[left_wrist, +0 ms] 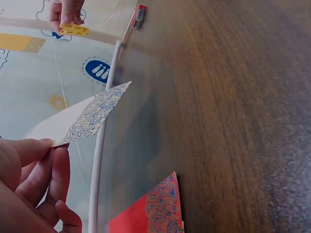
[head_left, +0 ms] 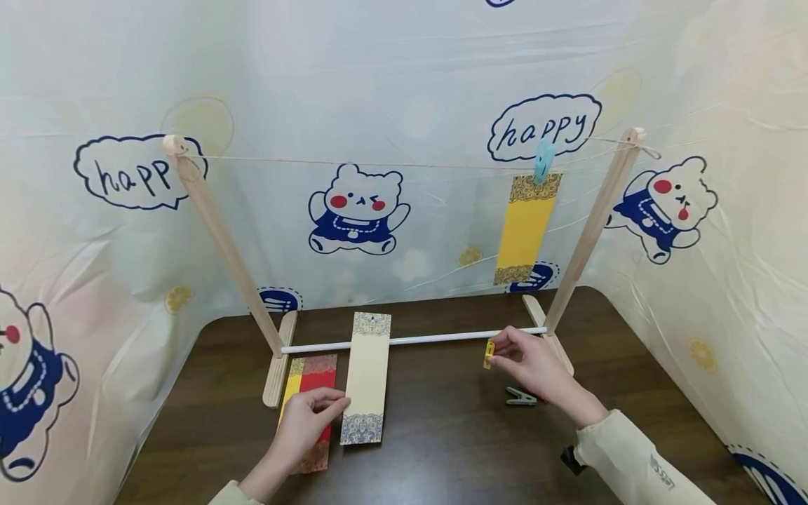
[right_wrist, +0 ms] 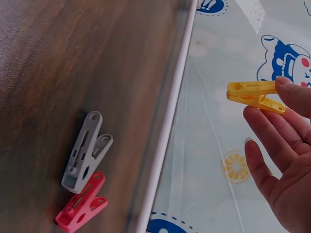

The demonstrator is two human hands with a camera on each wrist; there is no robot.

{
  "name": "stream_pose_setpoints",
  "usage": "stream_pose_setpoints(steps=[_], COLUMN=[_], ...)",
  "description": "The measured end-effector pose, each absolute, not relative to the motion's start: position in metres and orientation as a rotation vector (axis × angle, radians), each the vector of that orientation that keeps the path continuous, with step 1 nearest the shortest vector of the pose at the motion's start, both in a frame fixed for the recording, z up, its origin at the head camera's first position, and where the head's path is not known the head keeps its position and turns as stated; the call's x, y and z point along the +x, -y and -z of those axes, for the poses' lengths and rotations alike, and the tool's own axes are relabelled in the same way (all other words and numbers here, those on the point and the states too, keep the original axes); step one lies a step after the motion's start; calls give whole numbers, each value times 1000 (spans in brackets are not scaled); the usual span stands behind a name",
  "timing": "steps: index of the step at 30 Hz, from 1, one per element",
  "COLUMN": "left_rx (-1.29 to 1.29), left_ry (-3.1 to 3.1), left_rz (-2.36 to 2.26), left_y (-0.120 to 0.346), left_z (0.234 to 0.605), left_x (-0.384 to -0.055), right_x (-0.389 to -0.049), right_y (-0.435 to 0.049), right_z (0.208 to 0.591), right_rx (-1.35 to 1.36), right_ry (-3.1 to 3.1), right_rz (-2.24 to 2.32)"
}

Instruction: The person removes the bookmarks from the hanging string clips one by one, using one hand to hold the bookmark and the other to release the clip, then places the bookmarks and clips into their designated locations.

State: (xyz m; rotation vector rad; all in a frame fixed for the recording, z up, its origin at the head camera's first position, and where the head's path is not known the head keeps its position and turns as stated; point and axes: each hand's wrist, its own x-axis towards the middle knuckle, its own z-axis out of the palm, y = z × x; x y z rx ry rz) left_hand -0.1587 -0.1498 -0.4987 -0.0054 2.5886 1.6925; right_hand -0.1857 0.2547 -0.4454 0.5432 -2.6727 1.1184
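My left hand (head_left: 309,421) pinches the left edge of a cream bookmark-like card (head_left: 367,368) with blue patterned ends, raised off the table. Between thumb and fingertips, my right hand (head_left: 536,365) holds a yellow clothespin (right_wrist: 252,94). Below that hand a grey clothespin (right_wrist: 86,153) and a red clothespin (right_wrist: 81,204) lie side by side on the table. Under my left hand are a red card (head_left: 318,379) and a yellow card (head_left: 293,379), partly covered. A yellow card (head_left: 527,228) hangs from the string by a light blue clothespin (head_left: 544,161).
Two wooden posts, a left post (head_left: 227,245) and a right post (head_left: 596,224), carry a thin string (head_left: 353,163). A white rod (head_left: 442,339) joins their feet. Behind the dark wooden table (head_left: 442,449) hangs a printed curtain (head_left: 429,84).
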Motion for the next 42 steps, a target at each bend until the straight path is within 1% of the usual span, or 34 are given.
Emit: stream_pose_setpoints(steps=[6, 20, 29, 36, 42], left_rx=[-18, -66, -150, -82, -109], left_ry=[-2575, -2577, -2532, -2557, -2578], left_rz=[-1678, -1585, -1550, -1497, -1407], left_y=[155, 172, 181, 190, 198], left_z=[503, 509, 511, 512, 514], left_x=[-155, -151, -149, -149, -147], right_x=[-183, -182, -182, -182, -182], right_y=[-256, -262, -264, -265, -264], right_z=[449, 460, 465, 468, 470], right_rx=[498, 533, 530, 544, 532], right_ry=[2732, 2714, 2736, 2725, 2745], right_rz=[-1124, -1117, -1108, -1113, -1119])
